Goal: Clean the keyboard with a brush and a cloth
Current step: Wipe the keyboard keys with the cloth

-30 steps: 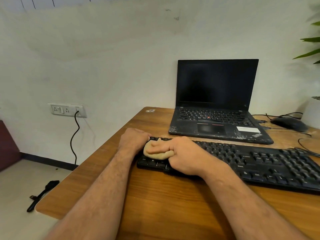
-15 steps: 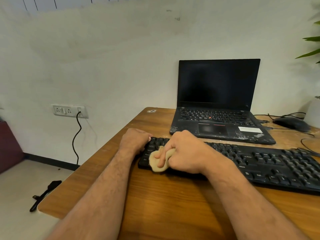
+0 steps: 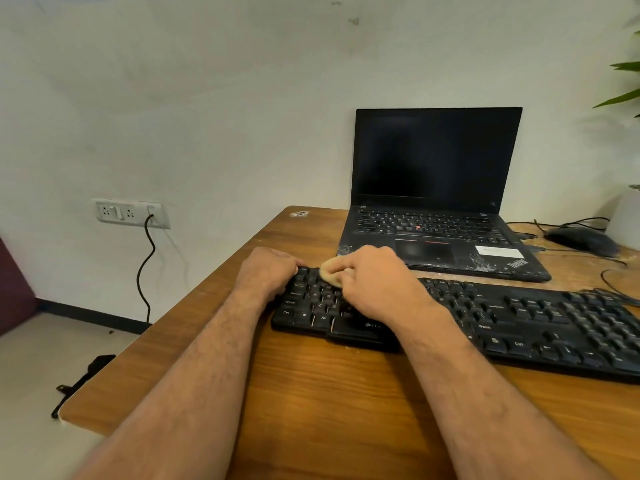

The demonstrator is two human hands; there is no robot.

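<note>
Right hand (image 3: 372,282) grip, cloth (image 3: 330,271) moved farther back
</note>
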